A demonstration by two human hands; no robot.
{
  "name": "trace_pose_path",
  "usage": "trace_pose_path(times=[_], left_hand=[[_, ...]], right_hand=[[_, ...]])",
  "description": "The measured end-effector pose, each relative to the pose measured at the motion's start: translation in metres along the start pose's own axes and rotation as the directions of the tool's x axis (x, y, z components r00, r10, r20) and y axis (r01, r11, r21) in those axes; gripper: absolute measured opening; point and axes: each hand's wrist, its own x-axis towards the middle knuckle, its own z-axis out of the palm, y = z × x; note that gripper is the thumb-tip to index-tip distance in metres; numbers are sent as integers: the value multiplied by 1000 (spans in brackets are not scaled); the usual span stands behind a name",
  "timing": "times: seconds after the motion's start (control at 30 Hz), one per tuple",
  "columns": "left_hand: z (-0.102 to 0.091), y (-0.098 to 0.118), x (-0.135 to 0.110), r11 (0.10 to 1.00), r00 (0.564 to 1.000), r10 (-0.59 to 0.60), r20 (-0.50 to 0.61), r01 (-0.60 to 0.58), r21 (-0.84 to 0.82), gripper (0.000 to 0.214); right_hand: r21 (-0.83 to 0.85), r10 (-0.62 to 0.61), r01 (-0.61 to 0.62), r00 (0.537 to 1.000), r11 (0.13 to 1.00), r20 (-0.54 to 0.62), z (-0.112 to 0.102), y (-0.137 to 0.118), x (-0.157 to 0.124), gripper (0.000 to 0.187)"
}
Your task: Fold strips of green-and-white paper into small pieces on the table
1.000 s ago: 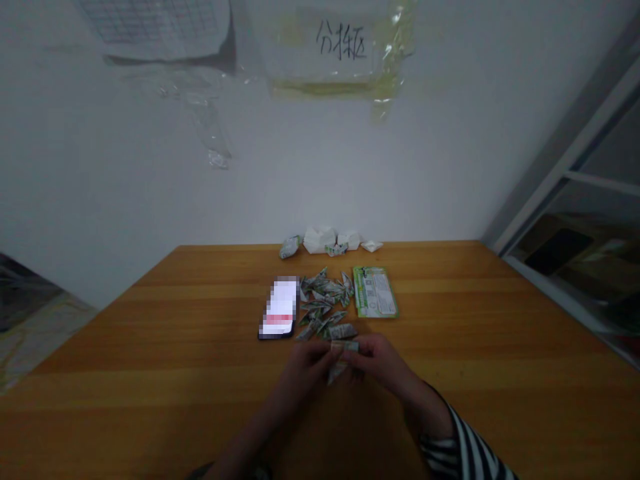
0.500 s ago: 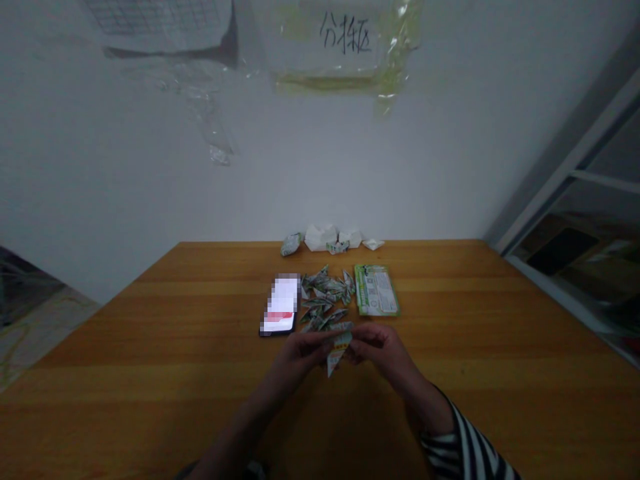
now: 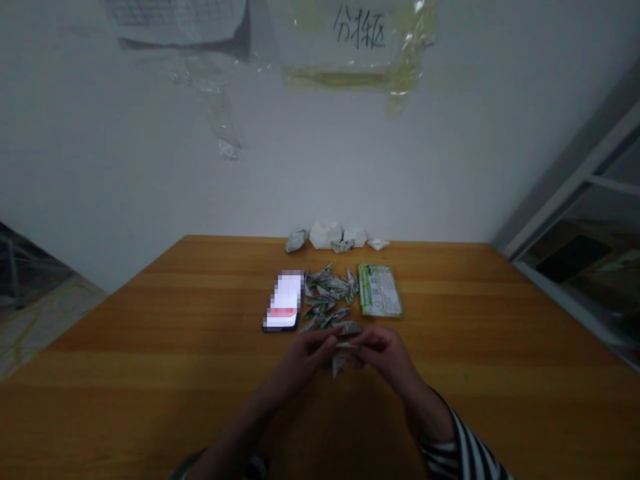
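Between my two hands is a small folded piece of printed paper, its pointed end hanging down. My left hand pinches it from the left, thumb on the near side. From the right, my right hand grips its other edge between thumb and fingertips. Just beyond the hands lies a pile of folded printed paper pieces, several with sharp points. The nearest of them are partly hidden behind my fingers.
Left of the pile lies a lit phone; right of it, a stack of green-and-white printed sheets. Crumpled white paper and a crumpled printed piece sit at the wooden table's back edge, against the wall.
The paper between my hands has been turned or folded over; less of its printed face shows. My hands stay close together. The whole view has shifted slightly.
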Motion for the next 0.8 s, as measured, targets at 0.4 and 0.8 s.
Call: trace_pose_path(times=[0.4, 0.8], left_hand=[[-3, -13, 2, 995, 996, -79, 40, 76, 70, 47], [13, -14, -1, 910, 986, 119, -119, -60, 411, 33]], right_hand=[[-152, -89, 97, 994, 984, 61, 4, -5, -1, 13], [-176, 39, -42, 999, 984, -21, 10, 2, -1, 36]])
